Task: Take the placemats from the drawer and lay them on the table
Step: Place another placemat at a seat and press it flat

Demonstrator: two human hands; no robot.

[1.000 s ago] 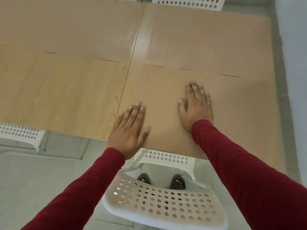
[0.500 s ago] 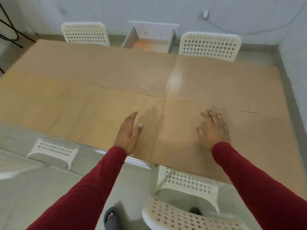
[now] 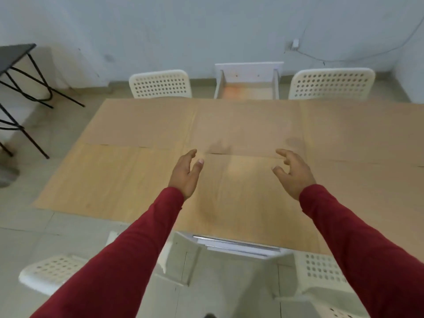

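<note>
Tan placemats lie flat on the wooden table [image 3: 103, 180]: one at the far left [image 3: 142, 122], one at the far right [image 3: 358, 127] and one at the near right [image 3: 371, 177]. My left hand [image 3: 187, 173] and my right hand [image 3: 293, 173] hover apart above the middle of the table, fingers loosely spread and holding nothing. Past the table's far edge, a white drawer [image 3: 247, 90] stands open against the wall, and I see nothing inside it.
White perforated chairs stand at the far side [image 3: 160, 84] [image 3: 331, 84] and at the near side [image 3: 52, 271] [image 3: 321, 271]. A black folding table [image 3: 16, 56] is at the far left. A cable [image 3: 344, 57] runs along the back wall.
Both hands have lifted off the near right placemat, where they lay flat. My view has risen and pulled back, so the whole table and the open drawer now show.
</note>
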